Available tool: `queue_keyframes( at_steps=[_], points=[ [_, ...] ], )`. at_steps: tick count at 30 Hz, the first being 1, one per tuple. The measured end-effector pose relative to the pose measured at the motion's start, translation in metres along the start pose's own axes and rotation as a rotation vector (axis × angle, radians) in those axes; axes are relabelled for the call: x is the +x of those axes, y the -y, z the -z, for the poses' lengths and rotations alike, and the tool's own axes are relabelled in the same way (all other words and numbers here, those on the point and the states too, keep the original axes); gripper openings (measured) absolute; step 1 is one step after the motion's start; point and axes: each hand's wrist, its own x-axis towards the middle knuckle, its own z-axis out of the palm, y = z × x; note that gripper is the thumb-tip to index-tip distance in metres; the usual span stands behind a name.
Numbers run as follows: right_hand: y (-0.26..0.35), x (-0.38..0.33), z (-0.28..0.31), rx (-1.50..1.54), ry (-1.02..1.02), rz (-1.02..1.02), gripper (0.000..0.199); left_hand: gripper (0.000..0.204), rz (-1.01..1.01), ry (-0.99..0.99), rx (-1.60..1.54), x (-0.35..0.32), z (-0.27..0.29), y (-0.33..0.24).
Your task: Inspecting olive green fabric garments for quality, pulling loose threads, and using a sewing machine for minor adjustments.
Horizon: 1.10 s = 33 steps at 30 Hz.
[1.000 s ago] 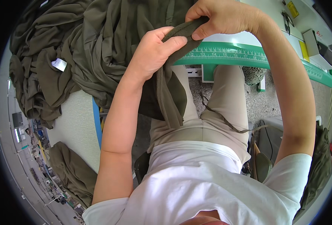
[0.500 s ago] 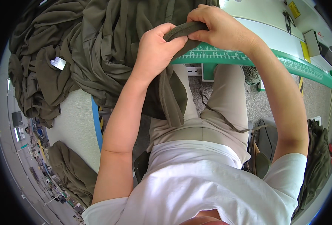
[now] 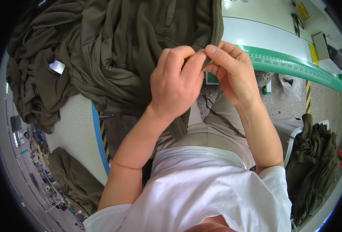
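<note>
A large olive-brown fleece garment (image 3: 128, 50) is heaped over the table and hangs down toward my lap. My left hand (image 3: 175, 83) is closed on the garment's edge, its knuckles toward me. Right beside it, my right hand (image 3: 235, 73) pinches the same edge between thumb and fingers, and the fingertips of both hands almost meet. From there a thick seamed border (image 3: 217, 23) runs away up the cloth. The lower part of the garment drops behind my left wrist. The exact spot in my left fingers is hidden.
A green ruler strip (image 3: 287, 62) edges the table at right. Black snips (image 3: 297, 23) and an open box (image 3: 329, 52) lie beyond. A white label (image 3: 57, 67) shows on the left heap. More dark garments (image 3: 314, 158) hang at my right; another olive piece (image 3: 74, 178) lies at left.
Both hands have come nearer to me, and my right hand has turned palm up. The edge that was looped between them now stretches away from me. My right elbow has drawn in.
</note>
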Motion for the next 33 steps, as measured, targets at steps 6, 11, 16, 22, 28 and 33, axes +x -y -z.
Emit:
queue_keyframes(
  at_steps=[6,11,16,22,28,33],
  points=[
    [0.003,0.004,0.001,0.089,0.039,-0.020,0.019,0.051,0.066,0.120,-0.033,-0.019,0.000,-0.020],
    [0.002,0.007,0.009,0.123,0.082,-0.034,0.019,0.053,0.051,0.146,-0.013,-0.018,0.002,-0.024],
    [0.006,0.002,-0.006,0.056,-0.018,0.009,0.018,0.050,0.062,0.157,-0.012,-0.019,0.001,-0.026],
    [-0.001,0.003,-0.005,-0.004,-0.027,0.053,0.018,0.047,0.056,0.197,-0.061,-0.024,0.000,-0.027],
    [-0.001,0.001,0.001,0.007,-0.024,0.033,0.020,0.039,0.089,0.184,-0.167,-0.023,0.002,-0.025],
    [0.001,-0.001,0.004,0.014,-0.005,0.029,0.021,0.020,0.410,-0.003,-0.560,-0.014,-0.001,-0.018]
  ],
)
